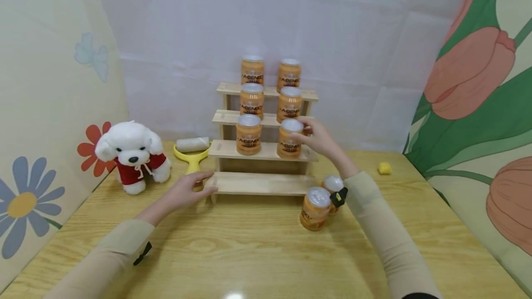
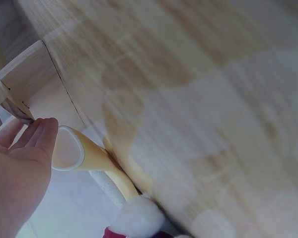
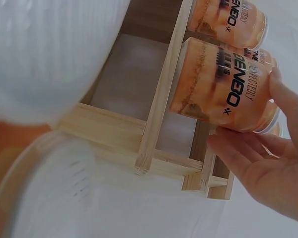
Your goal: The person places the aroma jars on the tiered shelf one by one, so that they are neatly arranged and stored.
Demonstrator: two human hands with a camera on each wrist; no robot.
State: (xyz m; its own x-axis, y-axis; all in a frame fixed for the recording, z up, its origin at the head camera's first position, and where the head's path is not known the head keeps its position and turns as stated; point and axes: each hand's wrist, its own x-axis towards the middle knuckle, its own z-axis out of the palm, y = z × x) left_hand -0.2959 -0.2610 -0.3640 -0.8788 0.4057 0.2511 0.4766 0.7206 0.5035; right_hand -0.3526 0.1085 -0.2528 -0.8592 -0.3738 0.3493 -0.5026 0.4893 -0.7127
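A stepped wooden shelf rack point(image 1: 257, 183) stands on the table with orange drink cans in pairs on its upper three tiers. My right hand point(image 1: 317, 137) grips the right-hand can point(image 1: 289, 146) on the second tier from the bottom, thumb and fingers around its upper part. In the right wrist view that can point(image 3: 223, 84) sits on its board within the fingers. At the rack's left side, my left hand point(image 1: 183, 193) holds the end of the lowest board. The left wrist view shows the left hand's fingertips point(image 2: 49, 124) against that board end; its thumb is partly hidden.
Two more cans stand on the table at the rack's lower right, the front can point(image 1: 314, 211) beside a partly hidden one point(image 1: 332, 182). Left of the rack are a yellow-handled lint roller point(image 1: 192, 149) and a white plush dog point(image 1: 133, 151). A small yellow object point(image 1: 384, 168) lies right.
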